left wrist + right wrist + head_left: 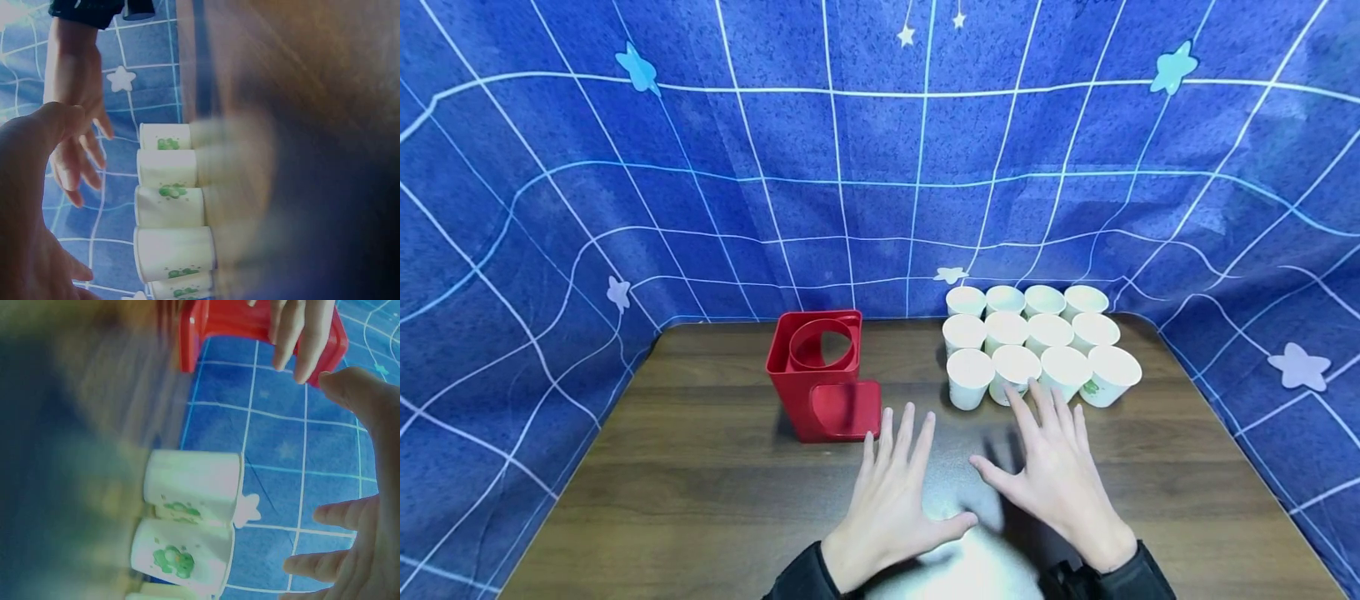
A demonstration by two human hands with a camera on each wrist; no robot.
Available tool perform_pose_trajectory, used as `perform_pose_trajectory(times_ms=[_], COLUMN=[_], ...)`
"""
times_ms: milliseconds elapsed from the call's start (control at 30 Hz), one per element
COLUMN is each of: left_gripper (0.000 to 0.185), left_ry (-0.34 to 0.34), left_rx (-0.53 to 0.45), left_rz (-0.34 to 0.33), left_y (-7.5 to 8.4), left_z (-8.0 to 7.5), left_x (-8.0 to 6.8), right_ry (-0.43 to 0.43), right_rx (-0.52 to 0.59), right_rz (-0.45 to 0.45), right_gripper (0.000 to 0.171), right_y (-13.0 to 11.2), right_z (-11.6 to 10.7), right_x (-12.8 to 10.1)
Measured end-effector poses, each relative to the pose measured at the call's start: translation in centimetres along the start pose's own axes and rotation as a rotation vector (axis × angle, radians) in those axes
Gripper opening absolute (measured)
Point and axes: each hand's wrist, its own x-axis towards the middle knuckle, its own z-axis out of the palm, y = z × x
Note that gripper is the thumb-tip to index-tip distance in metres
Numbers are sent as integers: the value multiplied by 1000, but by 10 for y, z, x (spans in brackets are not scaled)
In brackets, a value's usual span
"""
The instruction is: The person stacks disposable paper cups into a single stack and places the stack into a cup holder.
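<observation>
My left hand (897, 479) hovers flat and open over the brown table (700, 467), fingers spread, holding nothing. Its fingertips lie just right of a red plastic cup holder (823, 375) with a round opening on top. My right hand (1051, 458) is also open and empty, its fingertips close to the front row of several white paper cups (1037, 342) standing upright in a tight block. In the left wrist view the left hand (25, 206) frames cups with green prints (169, 200). In the right wrist view the cups (194, 487) and the red holder (250, 328) are blurred.
A blue cloth (880, 167) with a white grid and stars walls the table at the back and both sides. Both dark sleeves (805, 579) sit at the table's near edge. Bare wood lies left of the holder.
</observation>
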Motion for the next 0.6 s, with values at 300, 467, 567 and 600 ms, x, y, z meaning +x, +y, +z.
perform_pose_trajectory(times_ms=[300, 467, 567, 600], left_gripper=[119, 118, 114, 112], left_ry=[32, 42, 50, 55], left_rx=[-6, -5, -70, -103], left_rz=[-33, -42, -67, -80], left_y=[0, -1, 0, 1], left_z=[20, 31, 36, 38], left_x=[31, 52, 65, 70], right_ry=[58, 71, 84, 89], right_rx=[12, 19, 15, 15], right_rz=[5, 14, 14, 14], right_gripper=[99, 98, 97, 97], right_y=[21, 29, 33, 34], right_z=[-8, -10, -11, -11], right_x=[14, 16, 17, 16])
